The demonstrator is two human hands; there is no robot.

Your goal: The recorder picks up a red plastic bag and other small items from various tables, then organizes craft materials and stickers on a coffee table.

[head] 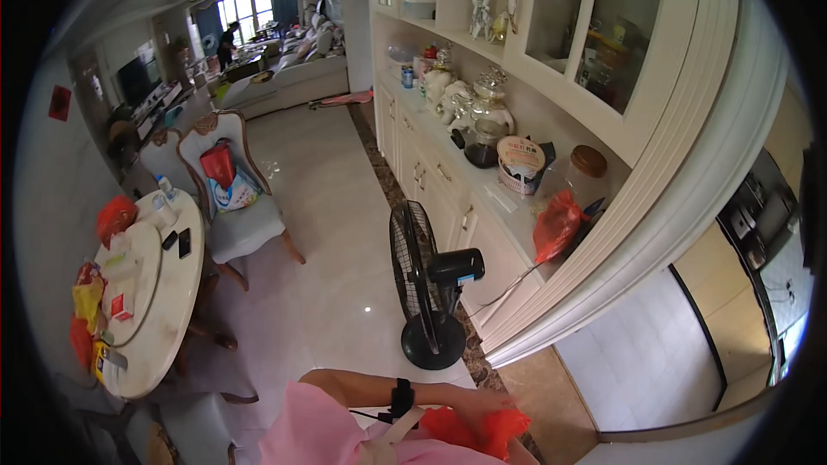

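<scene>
At the bottom of the view, my left forearm reaches across my body, with a black strap (402, 398) on the wrist. My left hand (477, 408) is at a red plastic bag (507, 429), which shows on both sides of it. The fingers are blurred and partly covered by the bag, so their grip does not show. A strip of skin lies below the bag near the bottom edge, but my right hand is out of sight. Just ahead of the bag stands a black floor fan (434, 339).
A cream cabinet (420, 184) runs along the right, with jars, figurines and a second red bag (557, 226) on its counter. The fan's cord hangs near the doorway. To the left are a round table (171, 310) and upholstered chairs (249, 232). A person (227, 46) stands far back.
</scene>
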